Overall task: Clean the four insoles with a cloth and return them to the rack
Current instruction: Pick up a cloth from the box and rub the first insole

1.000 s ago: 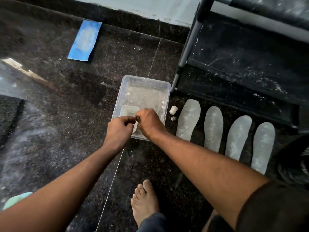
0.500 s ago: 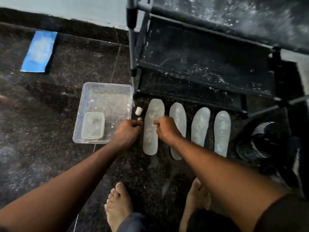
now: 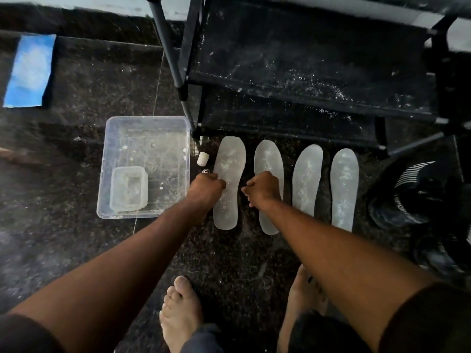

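Left hand (image 3: 207,188) and right hand (image 3: 262,189), grips clenched, seemingly empty, over insoles (image 3: 229,159).

The polished stone floor (image 3: 89,80) is black with fine pale speckles and a thin light seam line. At ten o'clock lies a bright blue rectangular cloth (image 3: 29,71) with a whitish faded patch in its middle. The clear plastic rectangular tub (image 3: 146,123) is colourless, flecked with white spots, and holds a smaller clear plastic box (image 3: 128,188). The four translucent grey-white foot-shaped insoles (image 3: 229,159) carry pale blotchy streaks. A small white cap (image 3: 203,159) sits by them. The black metal-framed shoe rack (image 3: 305,72) at one o'clock is dusted with white specks. At three o'clock, a black shoe (image 3: 413,189) shows white stripes.
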{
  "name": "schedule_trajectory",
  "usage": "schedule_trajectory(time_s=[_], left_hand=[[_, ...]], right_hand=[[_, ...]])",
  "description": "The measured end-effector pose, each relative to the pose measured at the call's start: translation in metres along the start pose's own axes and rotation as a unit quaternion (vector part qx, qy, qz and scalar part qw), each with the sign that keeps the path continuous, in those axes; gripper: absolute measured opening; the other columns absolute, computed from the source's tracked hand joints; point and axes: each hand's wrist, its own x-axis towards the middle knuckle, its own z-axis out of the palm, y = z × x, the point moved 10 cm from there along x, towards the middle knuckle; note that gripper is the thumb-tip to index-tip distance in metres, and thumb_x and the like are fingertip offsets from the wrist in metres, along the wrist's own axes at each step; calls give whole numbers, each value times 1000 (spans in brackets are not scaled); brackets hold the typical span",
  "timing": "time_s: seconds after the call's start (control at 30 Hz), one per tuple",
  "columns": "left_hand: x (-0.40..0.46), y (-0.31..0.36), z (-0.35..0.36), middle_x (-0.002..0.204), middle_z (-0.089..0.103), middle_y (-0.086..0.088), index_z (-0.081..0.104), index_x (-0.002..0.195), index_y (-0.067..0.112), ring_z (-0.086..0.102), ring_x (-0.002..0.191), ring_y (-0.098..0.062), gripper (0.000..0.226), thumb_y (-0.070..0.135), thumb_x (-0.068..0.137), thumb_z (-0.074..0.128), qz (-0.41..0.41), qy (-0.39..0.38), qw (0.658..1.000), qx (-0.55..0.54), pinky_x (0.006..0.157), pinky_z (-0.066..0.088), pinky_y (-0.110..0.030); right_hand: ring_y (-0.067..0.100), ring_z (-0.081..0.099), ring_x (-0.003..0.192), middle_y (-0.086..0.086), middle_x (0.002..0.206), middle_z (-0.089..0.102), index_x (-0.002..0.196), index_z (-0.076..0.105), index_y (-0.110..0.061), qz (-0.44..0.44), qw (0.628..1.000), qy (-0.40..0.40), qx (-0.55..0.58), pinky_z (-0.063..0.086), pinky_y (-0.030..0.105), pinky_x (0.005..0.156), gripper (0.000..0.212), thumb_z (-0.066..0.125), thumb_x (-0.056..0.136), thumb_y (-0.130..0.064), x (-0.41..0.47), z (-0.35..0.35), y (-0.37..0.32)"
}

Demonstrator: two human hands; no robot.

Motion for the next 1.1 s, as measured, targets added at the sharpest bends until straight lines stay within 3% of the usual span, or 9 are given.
schedule_trajectory(time_s=[0.07, 0.17, 0.37, 0.53, 0.73, 0.93, 1.03, 1.1], left_hand=[[2, 1, 2, 125, 66, -7, 63, 134, 8, 64, 106, -28, 41, 14, 93, 65, 5, 5, 1000, 3, 93, 54, -38], [4, 2, 3, 119, 68, -13, 67, 120, 2, 65, 102, -29, 29, 13, 93, 64, 9, 15, 1000, 9, 84, 54, -35], [4, -5, 5, 113, 69, -15, 70, 113, 3, 66, 104, -34, 25, 16, 93, 63, -3, 20, 1000, 10, 95, 57, -48], [4, -9, 2, 105, 72, -15, 73, 104, 3, 69, 97, -35, 21, 14, 89, 64, -12, 27, 1000, -8, 92, 58, -51], [5, -7, -1, 99, 73, -15, 75, 101, 6, 69, 93, -34, 22, 16, 88, 61, -4, 24, 1000, -3, 90, 59, -48], [2, -9, -4, 75, 63, -14, 73, 89, -3, 57, 70, -27, 17, 6, 88, 58, -9, 41, 999, -35, 65, 47, -37], [-6, -8, -4, 80, 69, -19, 73, 80, 2, 64, 73, -32, 19, 15, 77, 59, -13, 36, 998, -57, 71, 58, -46], [-14, 0, -6, 84, 71, -19, 72, 77, 5, 67, 77, -33, 15, 13, 80, 59, -12, 31, 997, -67, 75, 60, -49]], right_hand=[[23, 66, 56, 14, 81, 71, 85, 71, -2, 25, 999, 1, 22, 49, 23, 38, 13, 79, 81, -11, 3, 4, 2], [20, 61, 42, 14, 75, 73, 79, 74, -2, 48, 998, 1, 26, 45, 21, 37, 13, 78, 82, -14, 5, 8, 6], [20, 60, 44, 15, 78, 73, 83, 75, 0, 50, 998, -6, 45, 45, 21, 37, 14, 79, 81, -14, 7, 15, 6], [21, 63, 48, 16, 79, 73, 84, 74, 1, 37, 998, -6, 49, 51, 25, 42, 12, 77, 81, -10, 8, 17, 0], [22, 64, 45, 17, 78, 72, 85, 71, 2, 42, 998, -1, 41, 47, 22, 37, 18, 79, 80, -13, 12, 17, -3], [23, 66, 49, 16, 77, 72, 84, 71, 1, 50, 998, -5, 46, 50, 23, 39, 14, 78, 81, -11, 6, 15, -2], [20, 64, 46, 13, 75, 71, 85, 70, 0, 59, 997, -5, 50, 46, 20, 36, 13, 78, 81, -11, -2, 7, -2], [19, 63, 45, 13, 70, 70, 83, 71, 0, 57, 997, -1, 53, 47, 20, 36, 11, 77, 81, -9, -8, -4, -7]])
